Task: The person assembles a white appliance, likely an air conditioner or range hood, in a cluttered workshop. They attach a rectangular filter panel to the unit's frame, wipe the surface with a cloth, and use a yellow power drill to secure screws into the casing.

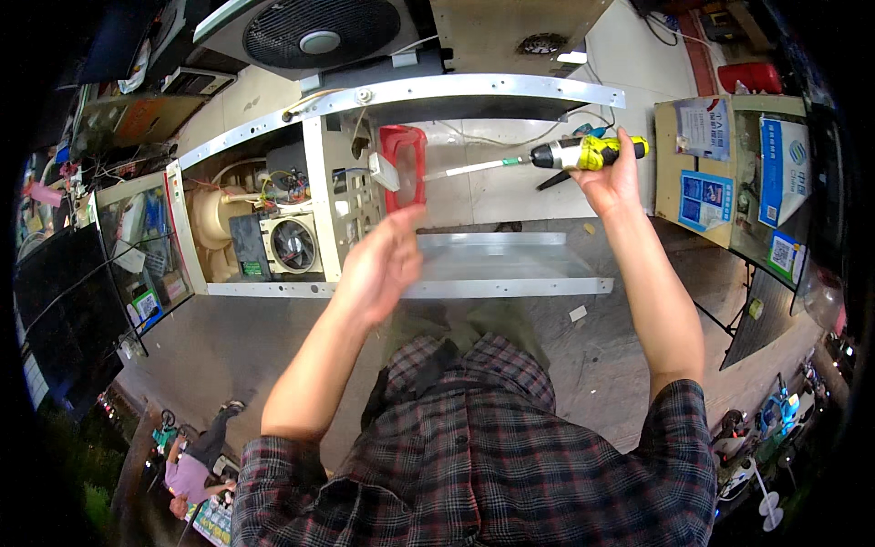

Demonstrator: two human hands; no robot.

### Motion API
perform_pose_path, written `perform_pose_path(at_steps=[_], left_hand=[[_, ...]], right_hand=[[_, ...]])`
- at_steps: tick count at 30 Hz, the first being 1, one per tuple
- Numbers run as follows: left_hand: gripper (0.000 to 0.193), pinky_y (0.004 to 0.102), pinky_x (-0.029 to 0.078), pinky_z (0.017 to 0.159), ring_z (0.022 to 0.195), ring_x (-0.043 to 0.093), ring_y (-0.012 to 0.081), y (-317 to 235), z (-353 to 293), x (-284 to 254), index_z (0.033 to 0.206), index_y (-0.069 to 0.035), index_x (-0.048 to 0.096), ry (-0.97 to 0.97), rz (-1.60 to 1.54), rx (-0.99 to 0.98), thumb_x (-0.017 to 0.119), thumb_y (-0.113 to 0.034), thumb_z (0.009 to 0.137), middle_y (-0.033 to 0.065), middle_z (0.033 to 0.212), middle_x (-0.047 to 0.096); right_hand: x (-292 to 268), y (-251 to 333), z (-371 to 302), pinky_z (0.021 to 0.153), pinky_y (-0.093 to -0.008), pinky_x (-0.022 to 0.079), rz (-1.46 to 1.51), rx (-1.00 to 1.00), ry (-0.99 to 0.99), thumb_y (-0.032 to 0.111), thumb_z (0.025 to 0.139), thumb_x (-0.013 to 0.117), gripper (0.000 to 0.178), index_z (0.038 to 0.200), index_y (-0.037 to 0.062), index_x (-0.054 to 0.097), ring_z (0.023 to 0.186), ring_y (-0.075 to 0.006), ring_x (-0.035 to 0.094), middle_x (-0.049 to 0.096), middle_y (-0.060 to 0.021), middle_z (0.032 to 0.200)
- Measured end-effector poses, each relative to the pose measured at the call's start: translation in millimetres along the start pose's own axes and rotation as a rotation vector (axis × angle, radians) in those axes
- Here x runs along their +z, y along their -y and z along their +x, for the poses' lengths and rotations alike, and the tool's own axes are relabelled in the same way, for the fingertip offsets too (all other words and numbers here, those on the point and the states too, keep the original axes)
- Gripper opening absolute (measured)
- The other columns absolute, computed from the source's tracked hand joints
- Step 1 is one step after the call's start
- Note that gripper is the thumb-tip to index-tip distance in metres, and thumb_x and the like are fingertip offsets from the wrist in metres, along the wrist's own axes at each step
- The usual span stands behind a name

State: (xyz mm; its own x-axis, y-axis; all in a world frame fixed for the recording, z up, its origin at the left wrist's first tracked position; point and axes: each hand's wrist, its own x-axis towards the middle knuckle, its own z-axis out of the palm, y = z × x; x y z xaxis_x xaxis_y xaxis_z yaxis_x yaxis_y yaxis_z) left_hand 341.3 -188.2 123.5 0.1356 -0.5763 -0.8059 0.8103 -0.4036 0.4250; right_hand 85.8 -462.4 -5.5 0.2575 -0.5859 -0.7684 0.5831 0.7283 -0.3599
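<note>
My right hand (612, 178) grips a yellow-and-black cordless screwdriver (592, 153), its long shaft pointing left over an opened metal appliance cabinet (474, 88). Near the cabinet's front rail is my left hand (378, 269), fingers curled in and blurred by motion; whatever they may hold is hidden. Just beyond that hand stands a red plastic basket (421, 173) inside the frame, with a small white box (384, 171) at its left side. The cabinet's left section holds a small square fan (293, 244), a cream plastic housing (211, 219) and coloured wires.
A large unit with a round black fan grille (319, 32) stands at the back. To the right is a glass display case (766, 173) with posters; another cluttered case (141, 246) stands left. A person in a purple shirt (187, 474) is low left, parked scooters (775, 428) low right.
</note>
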Motion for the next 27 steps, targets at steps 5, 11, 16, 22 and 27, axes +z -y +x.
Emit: perform_pose_path(at_steps=[5, 11, 16, 22, 27], left_hand=[[0.023, 0.0265, 0.038, 0.061, 0.065, 0.041, 0.0093, -1, 92, 2, 0.114, -0.006, 0.058, -0.194, -0.244, -0.032, 0.054, -0.028, 0.108, -0.0046, 0.074, 0.041], [0.024, 0.0261, 0.039, 0.060, 0.065, 0.041, 0.0100, -1, 158, 7, 0.101, -0.010, 0.054, -0.178, -0.285, 0.071, 0.048, -0.031, 0.111, -0.0037, 0.075, 0.041], [0.024, 0.0263, 0.039, 0.060, 0.066, 0.041, 0.0101, 6, 178, 6, 0.103, -0.007, 0.054, -0.246, -0.321, 0.043, 0.045, -0.027, 0.112, -0.0024, 0.076, 0.042], [0.028, 0.0279, 0.048, 0.067, 0.072, 0.050, 0.0125, 17, 184, -11, 0.107, -0.004, 0.055, -0.112, -0.220, 0.006, 0.046, -0.030, 0.112, 0.0009, 0.081, 0.050], [0.059, 0.0373, 0.055, 0.092, 0.103, 0.065, 0.0279, 0, 183, -6, 0.127, 0.008, 0.055, 0.040, -0.170, 0.013, 0.041, -0.047, 0.110, 0.0149, 0.105, 0.065]], right_hand=[[-1, -31, 19, 0.118, -0.0593, 0.036, 0.041, 0.049, 0.038, 0.048, 0.101, 0.059, 0.065, 0.146, 0.0050, 0.039, 0.134, -0.0365, 0.051, 0.053, -0.0189, 0.139], [-12, -42, 25, 0.120, -0.0556, 0.035, 0.092, 0.134, 0.232, 0.046, 0.101, 0.061, 0.062, 0.144, 0.0054, 0.043, 0.136, -0.0321, 0.050, 0.054, -0.0148, 0.142], [-38, -34, 36, 0.116, -0.0529, 0.043, 0.068, 0.190, 0.200, 0.042, 0.099, 0.067, 0.062, 0.143, 0.0056, 0.044, 0.133, -0.0311, 0.052, 0.054, -0.0146, 0.142], [-84, -41, 62, 0.112, -0.0505, 0.047, 0.136, 0.173, -0.001, 0.031, 0.099, 0.070, 0.045, 0.135, 0.0083, 0.055, 0.129, -0.0288, 0.056, 0.059, -0.0100, 0.139], [-114, -37, 72, 0.108, -0.0485, 0.049, 0.214, 0.135, 0.052, 0.027, 0.098, 0.071, 0.034, 0.124, 0.0090, 0.059, 0.124, -0.0286, 0.060, 0.064, -0.0096, 0.128]])
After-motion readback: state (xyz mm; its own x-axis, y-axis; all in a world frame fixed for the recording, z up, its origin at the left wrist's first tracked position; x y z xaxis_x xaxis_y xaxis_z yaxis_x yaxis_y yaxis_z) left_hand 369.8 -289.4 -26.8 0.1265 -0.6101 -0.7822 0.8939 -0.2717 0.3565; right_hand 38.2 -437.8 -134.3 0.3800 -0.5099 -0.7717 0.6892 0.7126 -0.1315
